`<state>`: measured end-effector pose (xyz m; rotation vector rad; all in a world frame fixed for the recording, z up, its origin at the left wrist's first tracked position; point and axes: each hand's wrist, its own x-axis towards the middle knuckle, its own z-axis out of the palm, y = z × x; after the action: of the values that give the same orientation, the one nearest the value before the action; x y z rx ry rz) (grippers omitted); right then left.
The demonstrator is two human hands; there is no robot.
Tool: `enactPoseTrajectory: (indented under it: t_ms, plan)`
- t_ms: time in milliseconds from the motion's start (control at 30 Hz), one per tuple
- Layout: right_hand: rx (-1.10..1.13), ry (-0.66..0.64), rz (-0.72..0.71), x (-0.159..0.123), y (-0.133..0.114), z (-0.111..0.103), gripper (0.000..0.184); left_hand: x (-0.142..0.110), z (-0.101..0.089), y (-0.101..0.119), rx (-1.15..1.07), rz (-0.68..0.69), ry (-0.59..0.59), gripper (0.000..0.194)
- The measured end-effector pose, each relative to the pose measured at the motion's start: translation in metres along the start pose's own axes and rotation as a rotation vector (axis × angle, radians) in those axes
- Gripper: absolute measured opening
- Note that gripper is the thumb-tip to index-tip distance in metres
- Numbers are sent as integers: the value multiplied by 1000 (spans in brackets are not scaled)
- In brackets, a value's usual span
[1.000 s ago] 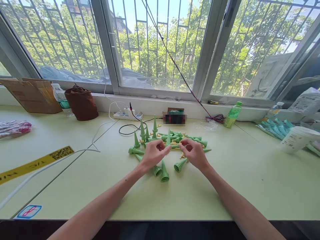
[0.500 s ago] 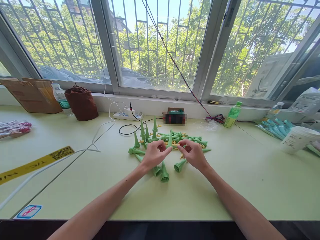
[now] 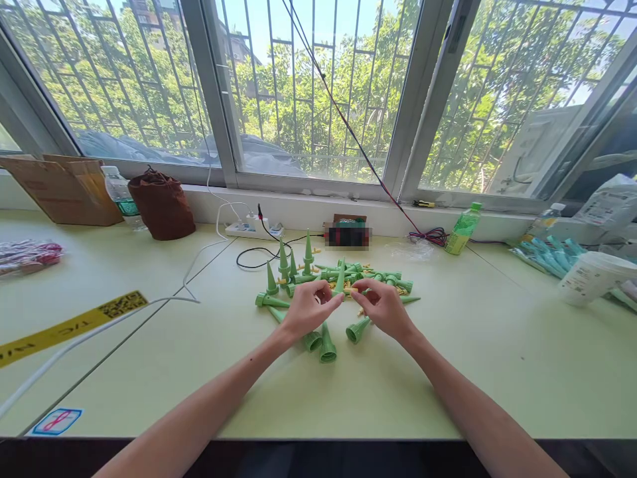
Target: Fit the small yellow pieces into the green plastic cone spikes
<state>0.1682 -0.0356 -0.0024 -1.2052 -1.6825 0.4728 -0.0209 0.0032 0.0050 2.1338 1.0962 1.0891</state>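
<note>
My left hand (image 3: 311,307) is closed on a green plastic plant-watering spike (image 3: 341,277), which stands point up with its base partly hidden by the fingers. Pinched in my right hand (image 3: 384,305) is a small yellow valve (image 3: 353,290), its inner end against the side of the spike. Other green spikes (image 3: 271,279) stand upright to the left, some with yellow valves fitted. Several more lie in a heap (image 3: 383,275) behind my hands, mixed with loose yellow pieces. Nearer to me, a loose spike (image 3: 327,344) lies with its hollow end facing me.
At the back stand a power strip (image 3: 253,229), a coiled black cable (image 3: 263,257) and a partly blurred box (image 3: 348,232). A brown pouch (image 3: 162,204) is at the left. A green bottle (image 3: 464,229) and a white cup (image 3: 597,277) stand to the right.
My right hand has shifted slightly left, bringing the yellow valve closer to the spike. The spike in my left hand now leans a little to the right.
</note>
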Motion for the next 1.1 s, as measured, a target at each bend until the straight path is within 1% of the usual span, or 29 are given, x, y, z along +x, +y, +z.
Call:
enactPoseTrajectory:
  t_ms: [500,767,1100]
  plan:
    - [-18,6,-2,0,-1,0,25,-1,0,1,-12,-4,-7,35]
    - [-14,12,-27,0,2,0,24,0,0,2,-13,0,-13,35]
    - [-7,7,-22,0,1,0,22,0,0,3,-14,7,0,34]
